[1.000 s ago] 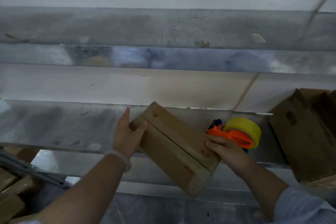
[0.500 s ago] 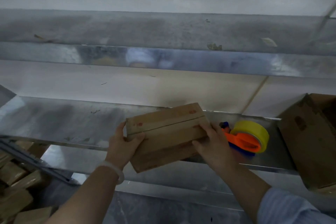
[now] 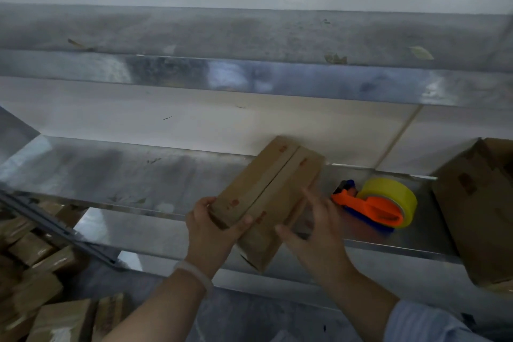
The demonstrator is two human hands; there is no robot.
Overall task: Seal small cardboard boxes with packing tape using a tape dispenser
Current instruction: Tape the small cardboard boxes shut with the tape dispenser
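A small brown cardboard box (image 3: 266, 189) is held over the front edge of the metal shelf (image 3: 111, 172), tilted with its far end up to the right and its flap seam facing me. My left hand (image 3: 211, 228) grips its near left corner. Against the box's right side rests my right hand (image 3: 313, 225), fingers spread along the edge. An orange tape dispenser (image 3: 372, 208) with a yellow tape roll (image 3: 394, 191) lies on the shelf just right of my right hand, touched by neither hand.
A larger open cardboard box (image 3: 480, 203) stands on the shelf at the far right. Several small boxes (image 3: 36, 280) are piled on the floor at lower left beside a dark metal rail (image 3: 55, 228). A higher shelf edge (image 3: 249, 78) runs across above.
The box has been turned in both hands, from slanting down to the right, through level, to slanting up to the right. My right hand slid from its end to its right side.
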